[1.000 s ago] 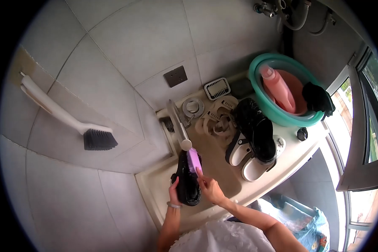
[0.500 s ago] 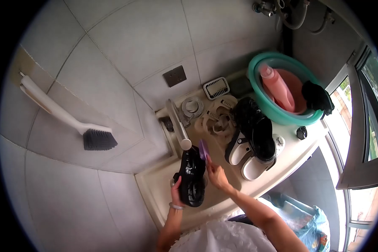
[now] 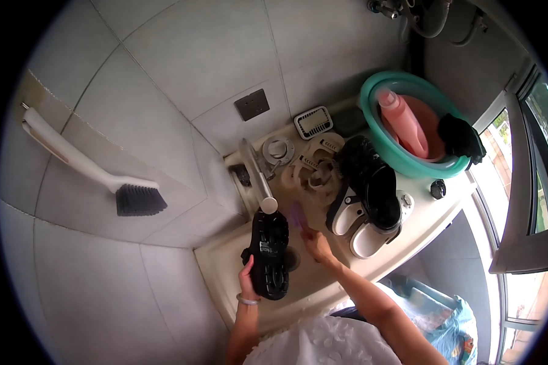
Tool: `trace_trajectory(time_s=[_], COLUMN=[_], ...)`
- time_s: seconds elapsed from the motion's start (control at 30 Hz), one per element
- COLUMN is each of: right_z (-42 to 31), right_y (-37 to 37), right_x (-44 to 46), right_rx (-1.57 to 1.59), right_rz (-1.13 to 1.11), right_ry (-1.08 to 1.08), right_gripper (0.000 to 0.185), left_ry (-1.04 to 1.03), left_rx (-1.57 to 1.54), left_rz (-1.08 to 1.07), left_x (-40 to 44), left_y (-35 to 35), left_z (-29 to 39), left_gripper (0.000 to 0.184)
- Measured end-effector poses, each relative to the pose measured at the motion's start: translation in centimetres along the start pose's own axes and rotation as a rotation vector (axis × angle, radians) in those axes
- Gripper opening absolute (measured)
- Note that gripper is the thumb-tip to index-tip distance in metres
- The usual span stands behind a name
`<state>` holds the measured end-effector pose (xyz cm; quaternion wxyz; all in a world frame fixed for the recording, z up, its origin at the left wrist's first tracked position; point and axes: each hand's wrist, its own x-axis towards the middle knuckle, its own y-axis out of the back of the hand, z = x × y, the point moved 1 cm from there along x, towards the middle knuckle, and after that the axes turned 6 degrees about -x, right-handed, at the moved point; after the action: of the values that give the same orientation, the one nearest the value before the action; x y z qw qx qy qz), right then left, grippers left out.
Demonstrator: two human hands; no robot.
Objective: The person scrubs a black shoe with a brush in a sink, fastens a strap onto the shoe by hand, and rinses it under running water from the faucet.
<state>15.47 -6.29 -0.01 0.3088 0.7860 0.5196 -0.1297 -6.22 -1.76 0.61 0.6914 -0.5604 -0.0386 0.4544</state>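
Note:
A wet black shoe [image 3: 270,252], its ridged sole turned up, is held under the faucet [image 3: 266,198] over the sink [image 3: 310,280]. My left hand [image 3: 247,283] grips the shoe's left side. To the right of the shoe, apart from it, my right hand [image 3: 316,245] is closed on a purple brush [image 3: 298,216], which is blurred by motion. Beige sandals [image 3: 316,173] lie behind the brush. Black shoes [image 3: 377,188] rest on white-and-black clogs [image 3: 368,240] at the right of the sink.
A green basin [image 3: 383,149] holds a pink bottle [image 3: 403,125] and a black cloth [image 3: 461,139]. A white soap dish [image 3: 313,123] stands by the wall. On the left wall hangs a long-handled brush [image 3: 85,161]. A window [image 3: 536,164] is at the right.
The purple brush has come off the shoe and moved right with my right hand. The shoe has turned so its sole faces up more, and has shifted slightly left since the middle frame.

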Motion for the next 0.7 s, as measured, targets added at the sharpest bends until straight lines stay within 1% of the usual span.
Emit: trace_trajectory(time_s=[0.03,0.1,0.13,0.17,0.2,0.27,0.3,0.37,0.4,0.43,0.5,0.6,0.67,0.7], right_z=[1.8,3.3,4.2,5.1,3.2,7.9,7.0,2.6,1.0,-0.5,-1.7,-2.1,-2.1,-3.1], right_y=[-0.8,-1.3,-1.6,-2.0,-1.5,-4.6,-4.2,-2.6,-2.2,-2.1,-2.2,-2.2,-2.3,-2.0], right_x=[0.9,2.0,2.3,2.8,2.3,5.0,4.9,4.0,3.5,3.0,3.0,3.5,3.9,3.4], right_rx=[0.094,0.067,0.043,-0.065,-0.221,-0.488,-0.489,0.096,0.096,0.467,0.836,0.788,0.868,0.867], right_rz=[0.039,-0.011,-0.052,-0.010,-0.047,0.392,0.389,0.015,0.014,-0.164,-0.344,-0.368,-0.365,-0.366], right_ry=[0.034,0.048,0.054,0.115,-0.006,0.455,0.451,0.099,0.096,-0.004,-0.107,-0.092,-0.163,-0.163], right_gripper=[0.035,0.036,0.036,0.035,0.038,0.042,0.042,0.041,0.041,0.039,0.039,0.039,0.035,0.035], left_ry=[-0.013,-0.023,0.017,0.016,0.015,0.029,0.045,0.070,0.089,0.071,0.055,0.028,0.043,0.052], left_rx=[-0.007,-0.028,-0.077,-0.067,-0.056,-0.069,-0.084,-0.074,-0.062,-0.044,-0.014,0.040,0.092,0.073], left_rz=[0.015,0.008,0.004,-0.008,-0.021,-0.017,-0.014,-0.006,-0.005,-0.021,-0.011,-0.030,-0.049,-0.062], left_x=[0.0,-0.1,-0.2,0.0,0.3,0.3,0.3,0.6,0.7,1.0,1.0,1.0,1.2,1.3], left_y=[0.2,-0.3,-1.0,-0.6,-0.2,-1.0,-1.3,-1.1,-0.9,-0.8,-1.4,-2.9,-2.7,-2.7], left_z=[0.3,0.6,0.7,0.6,0.6,0.7,0.7,0.4,0.3,0.1,-0.1,-0.2,-0.1,-0.2], left_gripper=[0.046,0.047,0.048,0.048,0.049,0.049,0.049,0.049,0.049,0.049,0.050,0.050,0.051,0.051])
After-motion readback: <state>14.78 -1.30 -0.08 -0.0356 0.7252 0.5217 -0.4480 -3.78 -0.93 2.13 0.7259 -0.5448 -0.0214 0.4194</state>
